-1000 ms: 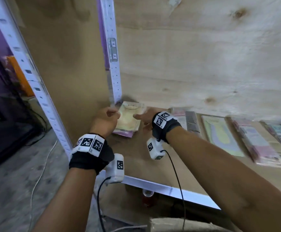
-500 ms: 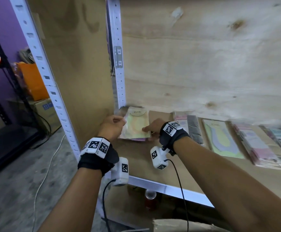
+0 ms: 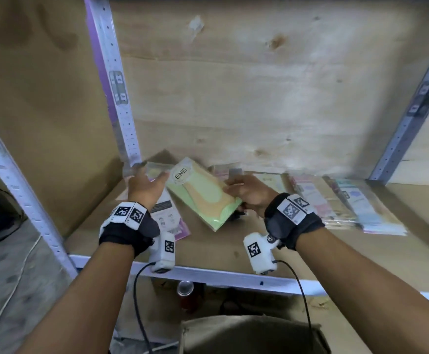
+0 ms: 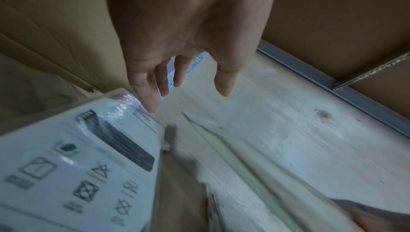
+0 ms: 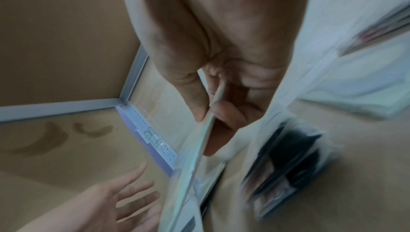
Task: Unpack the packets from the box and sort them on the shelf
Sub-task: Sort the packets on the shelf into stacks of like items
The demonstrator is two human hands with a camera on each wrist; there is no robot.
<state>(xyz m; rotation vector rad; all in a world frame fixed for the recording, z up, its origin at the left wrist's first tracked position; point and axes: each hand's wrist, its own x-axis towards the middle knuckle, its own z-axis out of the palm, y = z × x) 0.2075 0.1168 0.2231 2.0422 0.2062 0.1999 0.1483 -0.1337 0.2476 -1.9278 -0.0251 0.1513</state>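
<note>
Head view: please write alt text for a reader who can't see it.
The right hand pinches a green and orange packet marked ENE and holds it tilted above the wooden shelf, while the left hand hovers open beside it. More packets lie in a row to the right, against the plywood back panel.

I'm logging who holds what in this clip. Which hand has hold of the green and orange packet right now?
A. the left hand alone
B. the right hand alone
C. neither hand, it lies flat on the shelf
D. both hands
B: the right hand pinches the green and orange packet by its edge, while the left hand is spread open beside it, gripping nothing.
</note>
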